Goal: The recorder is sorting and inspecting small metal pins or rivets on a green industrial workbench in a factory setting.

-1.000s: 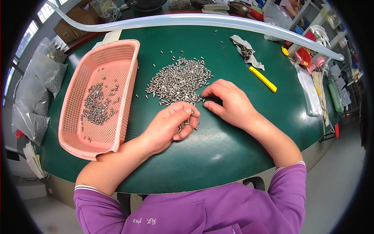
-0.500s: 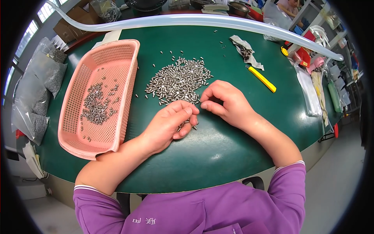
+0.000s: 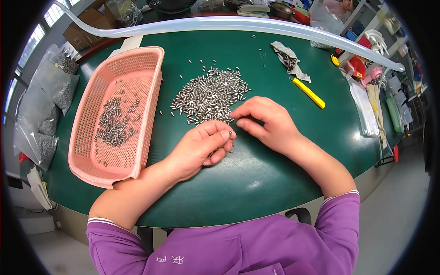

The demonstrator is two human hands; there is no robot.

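A pile of several small silver metal pins (image 3: 211, 94) lies on the green table (image 3: 256, 183). My left hand (image 3: 199, 146) rests just below the pile, fingers curled, with a few pins showing under them. My right hand (image 3: 263, 121) sits to its right, thumb and forefinger pinched at the pile's lower right edge; whether a pin is between them is too small to tell. A pink plastic basket (image 3: 117, 114) left of the pile holds several more pins (image 3: 114, 123).
A yellow-handled cutter (image 3: 309, 92) and a crumpled grey rag (image 3: 286, 57) lie at the right. A clear hose (image 3: 220, 25) curves along the far edge. Bags of parts (image 3: 43, 105) sit left; packets, bottles and clutter stand at the far right.
My right hand has shifted slightly left toward my left hand and its fingers have pinched at the pile's edge. The left hand has barely moved.
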